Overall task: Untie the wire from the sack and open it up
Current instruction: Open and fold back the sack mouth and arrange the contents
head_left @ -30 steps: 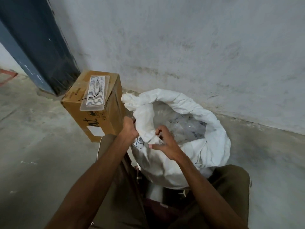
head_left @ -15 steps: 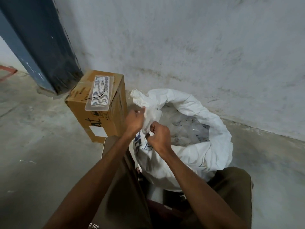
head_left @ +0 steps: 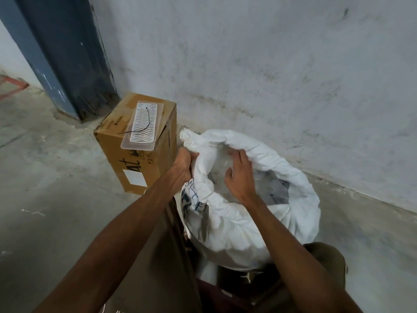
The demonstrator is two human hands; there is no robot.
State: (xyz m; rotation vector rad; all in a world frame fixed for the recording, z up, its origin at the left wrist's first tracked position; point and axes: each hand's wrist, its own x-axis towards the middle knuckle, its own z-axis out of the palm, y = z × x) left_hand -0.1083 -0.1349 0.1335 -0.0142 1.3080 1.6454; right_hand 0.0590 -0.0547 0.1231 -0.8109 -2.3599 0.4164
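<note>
A white woven sack (head_left: 239, 229) stands on the floor between my knees, its mouth open and its top rolled down into a thick rim. Clear plastic packets (head_left: 270, 188) show inside. My left hand (head_left: 183, 164) grips the rim at the sack's left side. My right hand (head_left: 240, 179) is inside the mouth with its fingers spread, pressing on the plastic and holding nothing. A thin black wire (head_left: 144, 125) lies loose on a clear ribbed plastic tray (head_left: 142, 127) on top of a cardboard box (head_left: 140, 161), apart from the sack.
The box stands just left of the sack. A grey concrete wall (head_left: 270, 75) runs close behind the sack, and a dark blue pillar (head_left: 65, 55) rises at the back left. Bare concrete floor (head_left: 45, 188) spreads to the left. My knees flank the sack.
My right hand has let go of the rim's near-left edge and moved up into the sack's mouth, fingers now spread. My left hand stays on the left rim. The rim has spread wider.
</note>
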